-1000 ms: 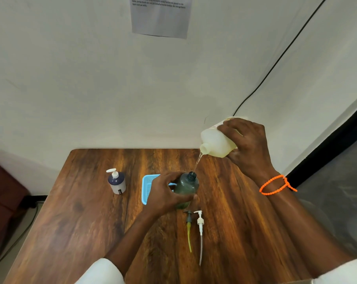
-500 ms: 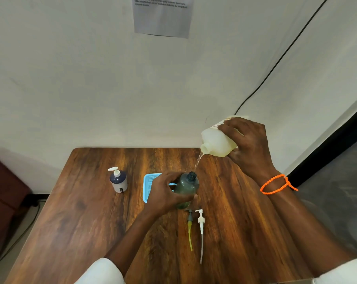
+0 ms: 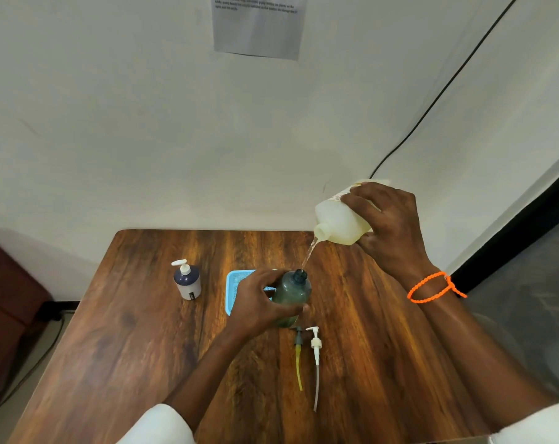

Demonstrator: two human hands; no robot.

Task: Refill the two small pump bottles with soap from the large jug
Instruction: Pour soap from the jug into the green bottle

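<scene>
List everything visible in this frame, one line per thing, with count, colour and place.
jug: 1, pale cream, tilted, pouring
green bottle: 1, dark green, open, under stream
blue bottle: 1, navy and white, pump on, left
pumps: 2, grey-yellow and white, lying near the table's front
tray: 1, light blue, behind left hand
table: 1, brown wood
paper: 1, grey, wall
cable: 1, black, wall
bracelet: 1, orange, right wrist
left hand: grip on green bottle
right hand: grip on jug

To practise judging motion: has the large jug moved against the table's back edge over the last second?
No. The large jug hangs tilted just above the table's back edge, as before.
</scene>
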